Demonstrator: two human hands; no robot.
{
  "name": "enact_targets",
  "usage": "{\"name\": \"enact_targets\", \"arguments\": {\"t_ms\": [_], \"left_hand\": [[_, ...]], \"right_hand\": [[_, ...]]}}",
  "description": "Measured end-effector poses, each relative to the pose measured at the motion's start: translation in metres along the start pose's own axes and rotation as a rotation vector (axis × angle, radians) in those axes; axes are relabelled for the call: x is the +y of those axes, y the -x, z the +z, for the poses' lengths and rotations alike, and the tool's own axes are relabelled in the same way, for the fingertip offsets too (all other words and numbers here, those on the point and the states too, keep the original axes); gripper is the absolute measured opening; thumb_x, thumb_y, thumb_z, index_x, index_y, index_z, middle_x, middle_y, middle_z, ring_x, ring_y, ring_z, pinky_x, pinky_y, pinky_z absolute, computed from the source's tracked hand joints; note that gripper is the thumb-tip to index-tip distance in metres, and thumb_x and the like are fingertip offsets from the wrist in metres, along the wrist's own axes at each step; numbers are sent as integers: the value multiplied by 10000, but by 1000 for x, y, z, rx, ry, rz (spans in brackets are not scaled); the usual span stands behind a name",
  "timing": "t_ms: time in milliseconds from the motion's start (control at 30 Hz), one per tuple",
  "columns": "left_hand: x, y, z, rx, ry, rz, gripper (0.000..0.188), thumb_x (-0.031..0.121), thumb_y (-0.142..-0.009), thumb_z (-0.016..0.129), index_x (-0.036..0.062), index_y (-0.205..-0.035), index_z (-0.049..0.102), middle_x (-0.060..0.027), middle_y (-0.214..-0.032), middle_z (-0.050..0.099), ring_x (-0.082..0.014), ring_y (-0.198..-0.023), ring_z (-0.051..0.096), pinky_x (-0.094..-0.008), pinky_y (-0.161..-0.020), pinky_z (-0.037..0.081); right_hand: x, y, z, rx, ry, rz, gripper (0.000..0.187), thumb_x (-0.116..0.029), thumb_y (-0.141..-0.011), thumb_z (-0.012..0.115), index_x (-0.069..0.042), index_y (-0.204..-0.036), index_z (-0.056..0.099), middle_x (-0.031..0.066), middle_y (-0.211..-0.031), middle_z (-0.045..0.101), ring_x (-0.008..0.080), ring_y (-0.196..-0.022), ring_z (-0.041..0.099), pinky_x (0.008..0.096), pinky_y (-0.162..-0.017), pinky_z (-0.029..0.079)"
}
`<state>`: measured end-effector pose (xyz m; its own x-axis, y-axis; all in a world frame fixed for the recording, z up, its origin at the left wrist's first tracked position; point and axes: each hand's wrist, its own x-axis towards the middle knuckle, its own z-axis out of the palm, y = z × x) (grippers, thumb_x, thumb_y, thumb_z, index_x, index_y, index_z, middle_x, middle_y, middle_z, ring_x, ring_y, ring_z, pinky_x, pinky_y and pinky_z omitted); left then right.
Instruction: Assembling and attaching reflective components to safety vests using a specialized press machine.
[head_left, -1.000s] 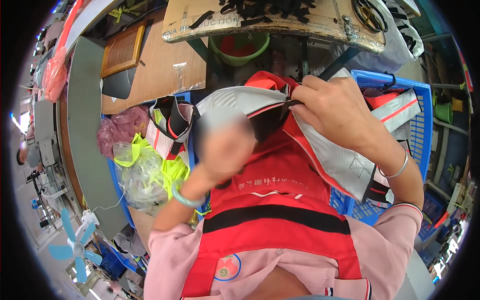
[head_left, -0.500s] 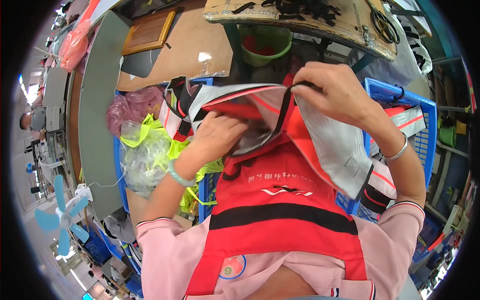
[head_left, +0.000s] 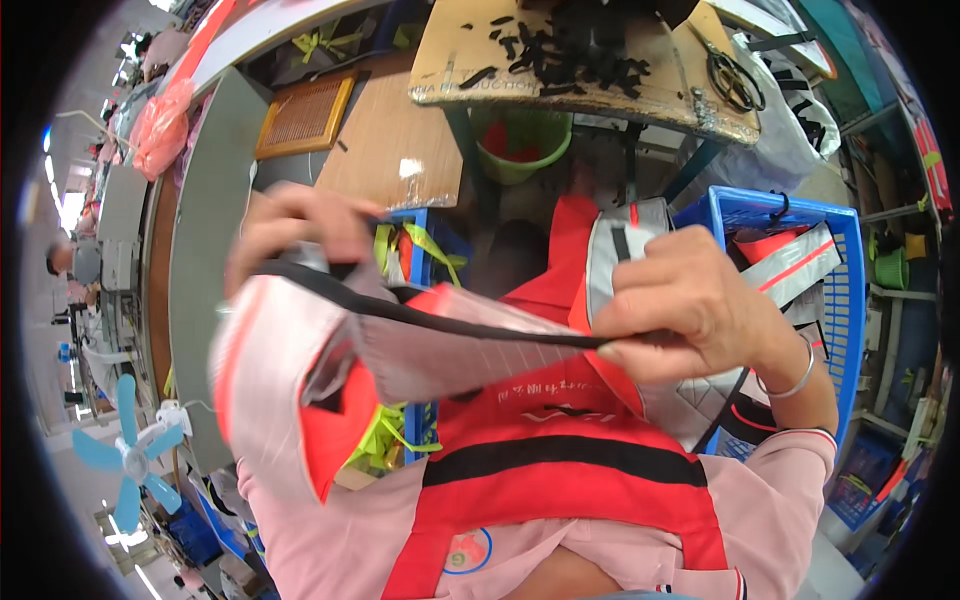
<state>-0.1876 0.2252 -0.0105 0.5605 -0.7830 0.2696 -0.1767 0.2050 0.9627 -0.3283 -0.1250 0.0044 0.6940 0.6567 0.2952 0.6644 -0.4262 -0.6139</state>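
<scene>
Stretched across my lap is a silver-grey and orange-red sewn fabric piece (head_left: 450,350) with a black bound edge. My right hand (head_left: 690,300) is closed, pinching that black edge between thumb and fingers. At the other end my left hand (head_left: 300,230), blurred by motion, is curled over the edge; its fingertips are partly hidden. The left part of the piece hangs down in a fold, showing its orange-red side. More silver-grey fabric lies under and beyond my right hand. Beneath it all is my red apron (head_left: 560,485) with a black band.
On the right stands a blue plastic basket (head_left: 850,290) holding similar silver and orange pieces. Ahead, a wooden table (head_left: 440,65) bears black scraps (head_left: 570,60) and scissors (head_left: 735,82). A green tub (head_left: 525,165) sits beneath it. Yellow-green straps (head_left: 385,440) show at left, near a blue fan (head_left: 130,445).
My left hand has come out of the fabric, moving left and away from me to the black edge. My right hand has come lower and nearer. The edge is now stretched between them.
</scene>
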Motion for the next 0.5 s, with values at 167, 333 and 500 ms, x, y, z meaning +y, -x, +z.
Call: {"name": "enact_targets", "arguments": {"t_ms": [167, 333, 500], "left_hand": [[-54, -37, 20, -43, -225, -768, 307, 252, -970, 516, -11, -1051, 652, -93, -1088, 661, -178, -1031, 601, -307, -923, 446], [-22, -60, 81, -329, -743, -12, 623, 413, -797, 722, 51, -1270, 540, -143, -1257, 576, -316, -1179, 531, -405, -1020, 375], [-48, -117, 117, -400, -638, 52, 752, 420, -730, 776, 62, -1316, 472, -183, -1244, 547, -351, -1238, 466, -408, -1055, 346]], "right_hand": [[-1, 14, 13, -27, -262, 276, 110, -165, -782, 650, -60, -763, 626, 78, -654, 586, 256, -575, 577, 343, -518, 433], [18, 20, 12, 203, -280, 405, 120, -129, -767, 670, -38, -723, 606, 80, -600, 533, 214, -506, 527, 314, -477, 384], [24, 16, -22, 166, -173, 417, 105, -146, -797, 665, -47, -777, 639, 87, -678, 599, 238, -561, 574, 315, -511, 438]]}}
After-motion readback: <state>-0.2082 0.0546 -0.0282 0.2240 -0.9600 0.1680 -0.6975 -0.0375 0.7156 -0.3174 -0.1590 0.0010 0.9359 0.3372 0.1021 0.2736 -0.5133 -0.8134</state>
